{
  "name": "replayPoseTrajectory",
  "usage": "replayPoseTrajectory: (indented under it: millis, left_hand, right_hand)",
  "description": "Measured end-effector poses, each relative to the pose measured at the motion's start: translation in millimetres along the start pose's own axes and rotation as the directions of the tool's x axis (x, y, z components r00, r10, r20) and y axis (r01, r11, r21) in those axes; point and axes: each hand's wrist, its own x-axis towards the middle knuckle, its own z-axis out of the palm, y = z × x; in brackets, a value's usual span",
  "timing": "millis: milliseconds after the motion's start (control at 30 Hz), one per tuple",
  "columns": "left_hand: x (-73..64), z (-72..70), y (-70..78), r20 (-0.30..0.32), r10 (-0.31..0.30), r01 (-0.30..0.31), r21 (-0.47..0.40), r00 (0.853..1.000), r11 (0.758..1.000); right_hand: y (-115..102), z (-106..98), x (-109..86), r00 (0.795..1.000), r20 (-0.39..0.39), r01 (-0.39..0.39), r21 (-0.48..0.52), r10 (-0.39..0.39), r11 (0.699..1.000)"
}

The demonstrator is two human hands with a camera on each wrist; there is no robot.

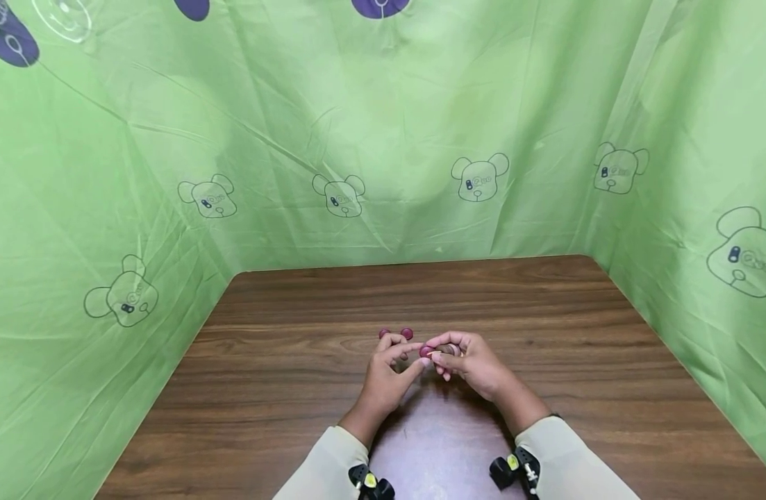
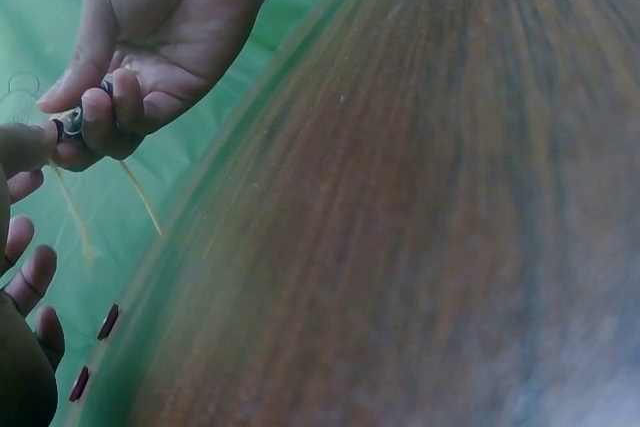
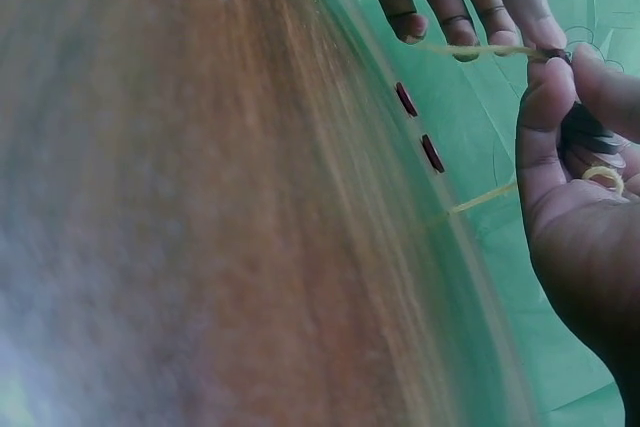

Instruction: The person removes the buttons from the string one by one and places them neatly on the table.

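Over table (image 1: 282, 389) | left hand (image 1: 385, 375), right hand (image 1: 480, 368) pinch one disc (image 1: 426, 352) | two discs (image 1: 407, 333) beyond

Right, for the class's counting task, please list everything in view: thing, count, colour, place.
Curtain: panels uncountable, green, behind and at both sides
Bear-head outlines: 6 in the head view, dark, on the curtain
Printed shapes: 3, purple, head view's top edge
Table: 1, brown wood-grain, before the back curtain
Loose discs: 2, dark red, on the table
Held piece: 1, dark red, nearer the camera than the loose discs
Dark bundle: pieces uncountable, dark, beside the held piece
Cord: strands uncertain, yellow, near the bundle
Wrist devices: 2, mostly black, at the sleeves
Sleeves: 2, cream, bottom
Left grip: 1, bare, at the held piece
Right grip: 1, bare, around the bundle
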Motion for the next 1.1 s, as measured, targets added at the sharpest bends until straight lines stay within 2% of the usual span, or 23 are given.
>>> replayPoseTrajectory:
  millis: [367, 633, 900, 1100]
  left_hand:
    - [0.1, 1.7, -3.4, -0.023, 0.055, -0.056, -0.034, 0.998, 0.998]
    - [-0.1, 1.4, -3.1, -0.017, 0.058, -0.059, -0.035, 0.998, 0.998]
    - [0.5, 0.5, -4.4, 0.001, 0.087, -0.087, -0.032, 0.996, 0.996]
    - [1.1, 0.1, -5.1, -0.011, 0.102, -0.102, -0.034, 0.995, 0.994]
  right_hand:
    - [-3.2, 2.4, -2.1, 1.000, -0.007, 0.003, -0.029, -0.004, 1.000]
    - [-2.8, 2.7, -1.4, 1.000, -0.021, -0.003, -0.051, 0.002, 0.999]
    - [-3.7, 2.2, -1.0, 1.000, -0.015, 0.011, -0.063, -0.012, 0.998]
    - [-4.1, 1.9, -0.4, 0.999, -0.031, 0.010, -0.063, -0.012, 0.998]
